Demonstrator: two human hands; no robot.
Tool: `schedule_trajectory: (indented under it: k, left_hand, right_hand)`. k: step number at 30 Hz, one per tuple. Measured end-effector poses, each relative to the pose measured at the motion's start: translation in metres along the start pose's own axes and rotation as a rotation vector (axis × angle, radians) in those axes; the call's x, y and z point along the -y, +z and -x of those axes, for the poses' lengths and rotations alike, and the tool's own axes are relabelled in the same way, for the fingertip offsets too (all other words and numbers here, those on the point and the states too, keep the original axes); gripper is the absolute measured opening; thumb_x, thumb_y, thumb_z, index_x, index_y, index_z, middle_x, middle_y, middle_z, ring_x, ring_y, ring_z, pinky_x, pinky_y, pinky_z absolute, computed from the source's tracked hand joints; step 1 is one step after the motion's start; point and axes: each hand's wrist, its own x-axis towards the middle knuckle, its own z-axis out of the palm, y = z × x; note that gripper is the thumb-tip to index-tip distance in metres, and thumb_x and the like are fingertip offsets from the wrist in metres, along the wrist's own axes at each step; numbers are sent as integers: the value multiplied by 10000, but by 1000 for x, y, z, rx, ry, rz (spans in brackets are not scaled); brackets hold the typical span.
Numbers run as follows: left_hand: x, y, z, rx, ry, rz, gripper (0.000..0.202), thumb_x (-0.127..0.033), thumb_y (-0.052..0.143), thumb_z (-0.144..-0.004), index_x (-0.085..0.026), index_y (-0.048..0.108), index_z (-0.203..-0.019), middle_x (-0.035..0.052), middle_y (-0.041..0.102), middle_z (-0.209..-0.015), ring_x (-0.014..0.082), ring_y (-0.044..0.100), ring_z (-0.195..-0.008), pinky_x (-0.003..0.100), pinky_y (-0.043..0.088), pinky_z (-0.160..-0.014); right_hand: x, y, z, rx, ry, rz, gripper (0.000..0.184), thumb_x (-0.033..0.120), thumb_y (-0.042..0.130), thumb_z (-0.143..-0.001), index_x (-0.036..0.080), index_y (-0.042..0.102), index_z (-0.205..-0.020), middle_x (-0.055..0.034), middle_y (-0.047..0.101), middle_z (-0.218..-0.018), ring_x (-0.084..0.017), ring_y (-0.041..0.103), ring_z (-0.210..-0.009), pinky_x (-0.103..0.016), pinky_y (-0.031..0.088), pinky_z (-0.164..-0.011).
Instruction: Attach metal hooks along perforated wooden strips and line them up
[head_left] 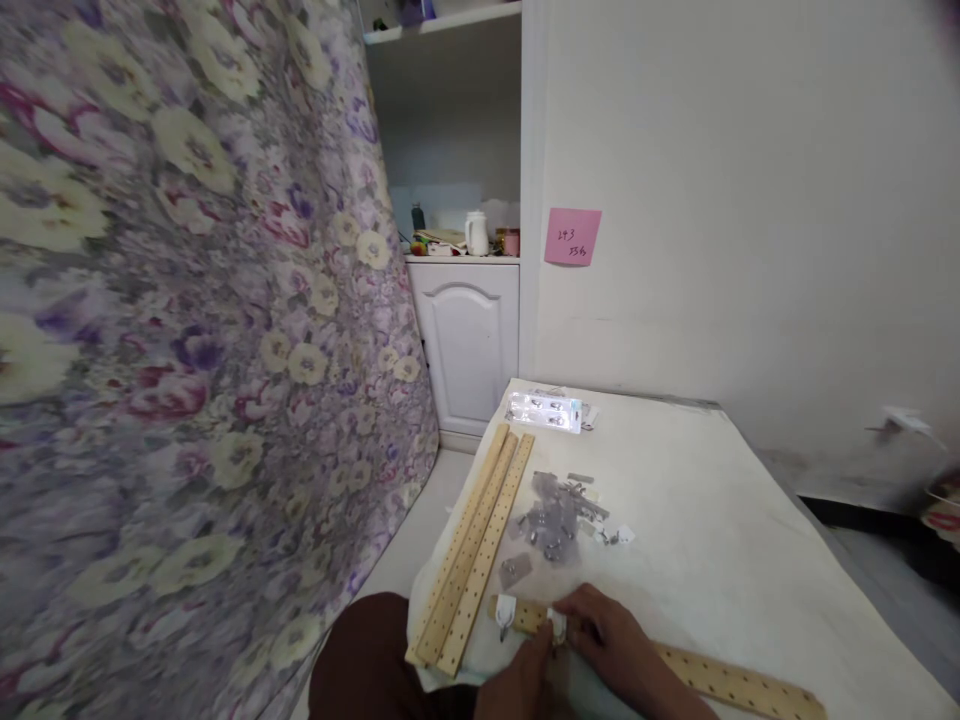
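Observation:
A perforated wooden strip (739,680) lies crosswise at the near side of the table, partly hidden under my hands. At its left end sits a white hook (505,610) with a metal loop hanging below. A second white hook (556,625) is on the strip further right, between my fingertips. My left hand (521,680) pinches this second hook from the near side. From the right, my right hand (619,640) reaches over the strip, its curled fingers at the same hook's upper edge.
Three more perforated wooden strips (471,560) lie side by side along the table's left edge. Clear plastic pieces and small metal parts (555,520) are piled mid-table. A blister pack of hooks (544,411) lies at the far end, near the wall. A floral curtain (225,350) hangs left.

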Motion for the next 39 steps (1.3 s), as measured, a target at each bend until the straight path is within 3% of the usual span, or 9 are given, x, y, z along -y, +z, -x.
schedule_trajectory:
  k: [5, 9, 12, 15, 20, 26, 33, 39]
  left_hand:
    - [-9, -1, -4, 89, -130, -101, 692, -128, 436, -748, -327, 319, -1400, 54, 530, -1370, 272, 564, -1170, 403, 452, -967]
    - [-1, 4, -5, 51, -75, -70, 660, -187, 443, -774, -343, 310, -1401, 37, 535, -1366, 256, 588, -1134, 367, 471, -936]
    - [2, 7, -6, 55, -105, -73, 680, -201, 480, -741, -342, 335, -1390, 25, 570, -1330, 250, 595, -1115, 350, 473, -926]
    - [0, 8, -7, 80, -91, -91, 732, -225, 510, -714, -308, 300, -1410, 47, 512, -1385, 274, 551, -1176, 382, 451, -961]
    - [-13, -3, -1, 101, -57, -42, 633, -247, 417, -784, -230, 322, -1409, 92, 473, -1413, 267, 506, -1234, 394, 424, -1004]
    - [-25, -14, 7, 55, -36, -48, 596, -197, 374, -793, -241, 354, -1387, 92, 490, -1400, 253, 521, -1223, 397, 430, -1004]
    - [-17, -11, 10, -80, 45, -26, 588, -183, 406, -783, -259, 403, -1367, 52, 537, -1363, 220, 586, -1146, 301, 443, -979]
    - [-13, -2, 10, -211, 64, 27, 598, -166, 440, -755, -260, 441, -1346, 69, 605, -1286, 261, 613, -1105, 351, 485, -929]
  right_hand:
    - [-3, 0, -19, 35, 196, -31, 148, 237, 622, -663, 213, 697, -789, -12, 717, -776, -167, 629, -714, -241, 429, -640]
    - [-10, 5, -35, 75, 298, -89, 105, 231, 707, -579, 203, 676, -676, 6, 712, -675, -156, 617, -648, -231, 409, -586]
    - [-16, 6, -41, 132, 321, -200, 117, 193, 722, -547, 193, 663, -647, 20, 691, -622, -136, 595, -594, -219, 399, -551]
    - [-18, 4, -45, 175, 325, -259, 132, 165, 725, -528, 180, 655, -639, 38, 660, -568, -115, 569, -543, -205, 389, -523]
    - [-17, 1, -48, 205, 324, -293, 180, 115, 742, -484, 173, 637, -619, 64, 611, -520, -95, 542, -533, -184, 371, -503]
    - [-16, 3, -52, 209, 337, -326, 206, 88, 745, -462, 168, 621, -605, 83, 563, -493, -77, 494, -498, -182, 348, -489]
    - [-15, 3, -54, 183, 314, -288, 177, 82, 736, -455, 163, 612, -553, 83, 538, -457, -72, 460, -470, -184, 318, -476]
    - [-4, 0, -37, 65, 222, -299, 79, 178, 657, -602, 164, 618, -669, 55, 562, -534, -91, 487, -485, -198, 346, -478]
